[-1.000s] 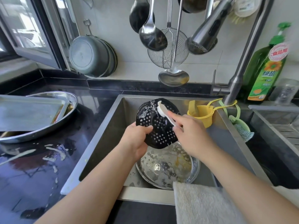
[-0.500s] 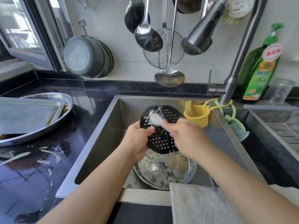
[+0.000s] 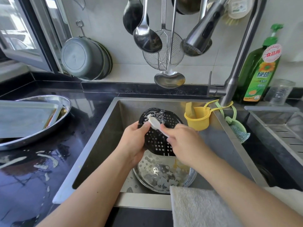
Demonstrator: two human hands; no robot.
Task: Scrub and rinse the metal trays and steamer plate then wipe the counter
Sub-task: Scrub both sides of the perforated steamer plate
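Note:
Over the sink point(image 3: 105, 141), my left hand point(image 3: 133, 143) grips the left edge of a black perforated steamer plate point(image 3: 159, 140), held tilted up with foam near its top. My right hand point(image 3: 183, 141) holds a white brush point(image 3: 154, 122) by the handle, its head against the plate's upper left. Below them a round metal tray point(image 3: 164, 176) with suds lies in the sink bottom. On the left counter a rectangular metal tray point(image 3: 24, 118) rests inside a wide oval metal tray point(image 3: 49, 131).
The black counter point(image 3: 32, 169) on the left is wet with foam streaks. A faucet head point(image 3: 198, 38) hangs above the sink. A yellow cup point(image 3: 196, 120) hangs on the sink's right edge, a green soap bottle point(image 3: 260, 71) behind. A beige towel point(image 3: 196, 208) drapes the front rim.
The brush head has swept from the plate's top middle toward its upper left, close to my left thumb. My left hand keeps hold of the plate's edge.

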